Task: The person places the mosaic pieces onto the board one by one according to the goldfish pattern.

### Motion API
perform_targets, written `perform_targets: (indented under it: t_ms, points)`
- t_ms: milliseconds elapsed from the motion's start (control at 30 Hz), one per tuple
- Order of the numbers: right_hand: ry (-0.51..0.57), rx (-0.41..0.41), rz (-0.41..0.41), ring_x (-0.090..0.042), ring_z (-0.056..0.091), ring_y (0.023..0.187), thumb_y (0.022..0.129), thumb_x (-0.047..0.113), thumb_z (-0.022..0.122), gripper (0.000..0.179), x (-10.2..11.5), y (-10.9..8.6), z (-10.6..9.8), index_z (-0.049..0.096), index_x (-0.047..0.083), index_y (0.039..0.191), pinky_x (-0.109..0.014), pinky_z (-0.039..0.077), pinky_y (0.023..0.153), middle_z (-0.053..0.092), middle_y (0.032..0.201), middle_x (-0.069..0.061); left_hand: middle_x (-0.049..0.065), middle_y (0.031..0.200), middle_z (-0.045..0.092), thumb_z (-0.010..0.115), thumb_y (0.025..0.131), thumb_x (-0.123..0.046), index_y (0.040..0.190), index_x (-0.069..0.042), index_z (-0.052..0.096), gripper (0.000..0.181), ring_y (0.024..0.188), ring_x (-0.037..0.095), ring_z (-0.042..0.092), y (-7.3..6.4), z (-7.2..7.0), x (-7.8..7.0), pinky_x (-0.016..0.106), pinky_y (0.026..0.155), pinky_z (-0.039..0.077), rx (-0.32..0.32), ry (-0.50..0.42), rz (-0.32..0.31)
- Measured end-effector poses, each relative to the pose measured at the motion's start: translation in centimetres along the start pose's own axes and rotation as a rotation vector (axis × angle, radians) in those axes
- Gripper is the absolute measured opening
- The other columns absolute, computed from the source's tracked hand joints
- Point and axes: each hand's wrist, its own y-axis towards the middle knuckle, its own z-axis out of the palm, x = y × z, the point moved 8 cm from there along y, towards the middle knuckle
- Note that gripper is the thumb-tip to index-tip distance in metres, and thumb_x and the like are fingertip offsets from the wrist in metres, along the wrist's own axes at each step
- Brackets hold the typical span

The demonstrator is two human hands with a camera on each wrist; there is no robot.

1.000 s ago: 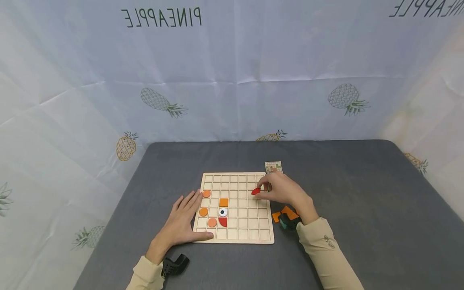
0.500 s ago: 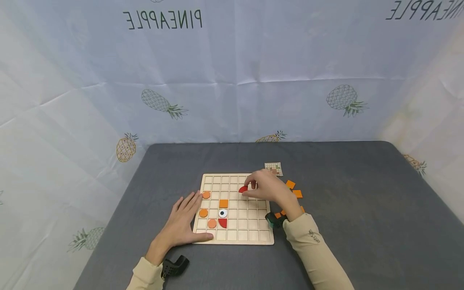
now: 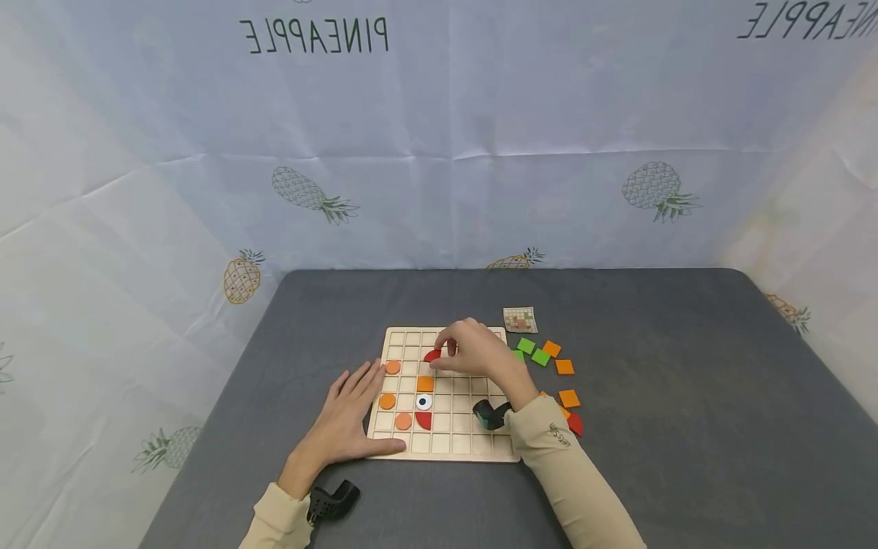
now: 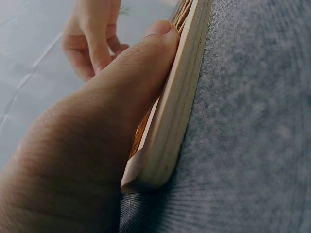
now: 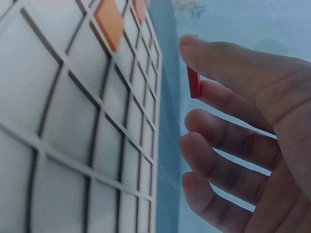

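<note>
My right hand pinches a red quarter-circle piece between thumb and forefinger, above the upper part of the wooden grid board. In the right wrist view the red piece is edge-on and apart from the grid; the other fingers are loosely bent. My left hand rests at the board's left side, fingers spread and thumb lying along the front edge. In the board's cells sit an orange square, a white eye disc, another red quarter-circle and three orange discs.
Right of the board lie loose green squares, several orange squares and a red piece. A small printed pattern card lies behind them. A pineapple-print curtain hangs beyond the grey table.
My right hand has moved left across the board with the red quarter-circle piece, uncovering the loose green and orange squares on the right. The left hand has stayed in place.
</note>
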Motion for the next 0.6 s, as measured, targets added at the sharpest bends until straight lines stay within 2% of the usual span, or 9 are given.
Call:
perform_targets:
  t_ms: [233,600]
  points:
    - [0.003,0.030,0.021,-0.006,0.042,0.052,0.088,0.031,0.082,0.022,0.0,0.9,1.9,0.081,0.013,0.100,-0.019,0.032,0.051,0.056,0.060,0.004,0.011,0.171,0.026,0.067,0.071,-0.084,0.163,-0.008,0.026,0.126,0.157,0.036,0.026,0.1,0.0,-0.1,0.065,0.123,0.019,0.006,0.012,-0.005]
    - [0.040,0.026,0.093,-0.008,0.043,0.052,0.089,0.031,0.081,0.023,-0.9,1.1,3.2,0.081,0.014,0.103,-0.020,0.033,0.051,0.054,0.059,0.004,0.012,0.170,0.026,0.065,0.070,-0.087,0.163,-0.008,0.027,0.128,0.157,0.037,0.027,0.0,-0.2,-0.2,0.065,0.123,0.019,-0.006,0.005,0.007]
